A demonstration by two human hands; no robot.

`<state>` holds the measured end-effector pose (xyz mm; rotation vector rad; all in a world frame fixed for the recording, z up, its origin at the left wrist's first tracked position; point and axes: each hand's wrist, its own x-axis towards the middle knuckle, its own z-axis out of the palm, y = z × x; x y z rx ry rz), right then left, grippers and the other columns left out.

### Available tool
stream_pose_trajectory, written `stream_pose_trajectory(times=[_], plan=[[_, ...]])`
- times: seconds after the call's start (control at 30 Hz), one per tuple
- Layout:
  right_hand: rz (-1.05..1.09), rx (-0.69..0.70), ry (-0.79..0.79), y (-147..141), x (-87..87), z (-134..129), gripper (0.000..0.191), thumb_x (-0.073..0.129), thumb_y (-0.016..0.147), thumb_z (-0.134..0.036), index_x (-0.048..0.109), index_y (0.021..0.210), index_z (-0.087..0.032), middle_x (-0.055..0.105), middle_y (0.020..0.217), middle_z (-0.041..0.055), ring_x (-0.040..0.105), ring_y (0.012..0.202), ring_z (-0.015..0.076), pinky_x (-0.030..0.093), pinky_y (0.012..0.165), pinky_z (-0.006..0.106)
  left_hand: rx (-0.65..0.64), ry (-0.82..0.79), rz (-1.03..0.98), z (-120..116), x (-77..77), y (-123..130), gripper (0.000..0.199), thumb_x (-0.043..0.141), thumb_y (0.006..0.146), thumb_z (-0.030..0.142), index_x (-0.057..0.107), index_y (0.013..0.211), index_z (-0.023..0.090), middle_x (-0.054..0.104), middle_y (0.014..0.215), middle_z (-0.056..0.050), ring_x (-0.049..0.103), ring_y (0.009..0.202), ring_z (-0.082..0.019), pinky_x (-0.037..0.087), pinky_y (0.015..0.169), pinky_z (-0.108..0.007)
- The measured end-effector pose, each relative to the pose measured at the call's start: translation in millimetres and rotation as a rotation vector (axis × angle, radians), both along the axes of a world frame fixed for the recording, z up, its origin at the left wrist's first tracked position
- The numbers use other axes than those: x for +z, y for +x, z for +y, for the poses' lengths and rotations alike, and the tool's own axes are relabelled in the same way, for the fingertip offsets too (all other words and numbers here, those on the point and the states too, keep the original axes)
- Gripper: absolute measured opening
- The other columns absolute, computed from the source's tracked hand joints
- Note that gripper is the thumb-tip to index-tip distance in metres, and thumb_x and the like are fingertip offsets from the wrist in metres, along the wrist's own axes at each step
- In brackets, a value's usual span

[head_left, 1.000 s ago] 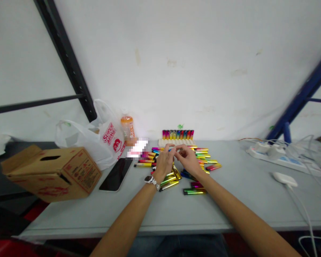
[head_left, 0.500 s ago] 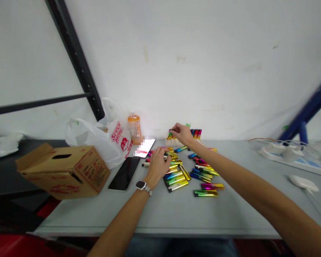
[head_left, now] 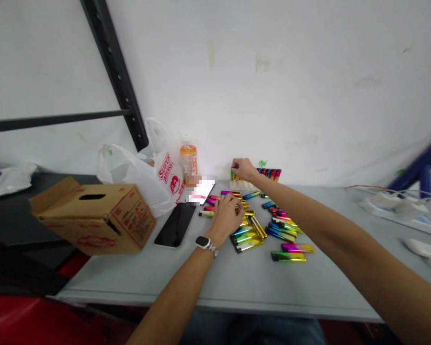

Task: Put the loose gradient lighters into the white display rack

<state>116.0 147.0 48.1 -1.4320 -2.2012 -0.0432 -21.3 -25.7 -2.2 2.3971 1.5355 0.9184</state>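
Note:
Shiny metallic-coloured lighters (head_left: 249,245) lie in a loose heap on the grey table. My left hand (head_left: 227,216), with a watch at its wrist, rests on the heap's left side, its fingers curled around a lighter that is mostly hidden. Behind the heap stands a pale slotted tray (head_left: 238,184) against the wall, with lighters upright in it (head_left: 274,174). At the tray's left end, my right hand (head_left: 244,168) pinches the top of a lighter (head_left: 232,175). My right forearm covers the tray's middle and part of the heap.
Left of the heap lie a dark phone (head_left: 175,225) and a lit phone (head_left: 205,190). Behind them stand an orange drink bottle (head_left: 189,160) and a white plastic bag (head_left: 129,167). A cardboard box (head_left: 93,218) sits at the left, a power strip (head_left: 398,211) at the right.
The view has shifted, so most things appear farther right. My right hand remains at the tray's left end, with its fingers lower over the slots. My left hand stays on the heap.

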Motion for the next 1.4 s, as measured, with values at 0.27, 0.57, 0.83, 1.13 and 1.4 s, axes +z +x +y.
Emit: stream_pose_trajectory(times=[0.27, 0.57, 0.83, 1.13, 1.4], plan=[[-0.069, -0.095, 0.058, -3, 10.4, -15, 0.020, 0.057, 0.089, -0.024, 0.075, 0.096, -0.017, 0.062, 0.114, 0.0127, 0.064, 0.097, 0.0199, 0.047, 0.087, 0.028, 0.013, 0.017, 0.014, 1, -4.1, 4, 0.011, 0.055, 0.086, 0.019, 0.066, 0.087, 0.021, 0.064, 0.105, -0.006, 0.054, 0.107, -0.025, 0.039, 0.094, -0.042], [-0.068, -0.156, -0.015, -4, 11.5, -12, 0.027, 0.052, 0.091, -0.025, 0.075, 0.101, -0.016, 0.074, 0.103, 0.0124, 0.066, 0.093, 0.0214, 0.046, 0.081, 0.028, 0.004, -0.002, 0.008, 3, -3.4, 3, 0.012, 0.055, 0.087, 0.019, 0.067, 0.085, 0.020, 0.065, 0.104, -0.006, 0.055, 0.104, -0.024, 0.039, 0.094, -0.041], [-0.225, -0.108, -0.015, 5, 9.0, -17, 0.029, 0.051, 0.092, -0.022, 0.075, 0.108, -0.020, 0.072, 0.111, 0.0131, 0.064, 0.102, 0.0248, 0.044, 0.087, 0.033, 0.001, -0.009, 0.006, 3, -5.0, 2, 0.013, 0.054, 0.087, 0.019, 0.067, 0.084, 0.020, 0.064, 0.102, -0.005, 0.056, 0.102, -0.024, 0.040, 0.094, -0.042], [-0.318, -0.049, -0.020, 14, 13.2, -47, 0.048, 0.042, 0.093, -0.017, 0.055, 0.139, -0.019, 0.058, 0.123, 0.0182, 0.058, 0.111, 0.0291, 0.038, 0.096, 0.044, -0.011, -0.009, 0.041, 2, -2.3, 1, 0.012, 0.056, 0.087, 0.019, 0.067, 0.085, 0.020, 0.065, 0.102, -0.006, 0.056, 0.102, -0.024, 0.041, 0.093, -0.042], [-0.454, 0.062, -0.171, 57, -11.6, -103, 0.040, 0.064, 0.076, -0.023, 0.070, 0.115, -0.020, 0.061, 0.118, 0.0147, 0.056, 0.112, 0.0310, 0.036, 0.097, 0.042, -0.010, -0.023, 0.042, 3, 1.3, 3, 0.013, 0.055, 0.088, 0.019, 0.067, 0.085, 0.020, 0.065, 0.104, -0.007, 0.057, 0.105, -0.026, 0.041, 0.093, -0.043]])
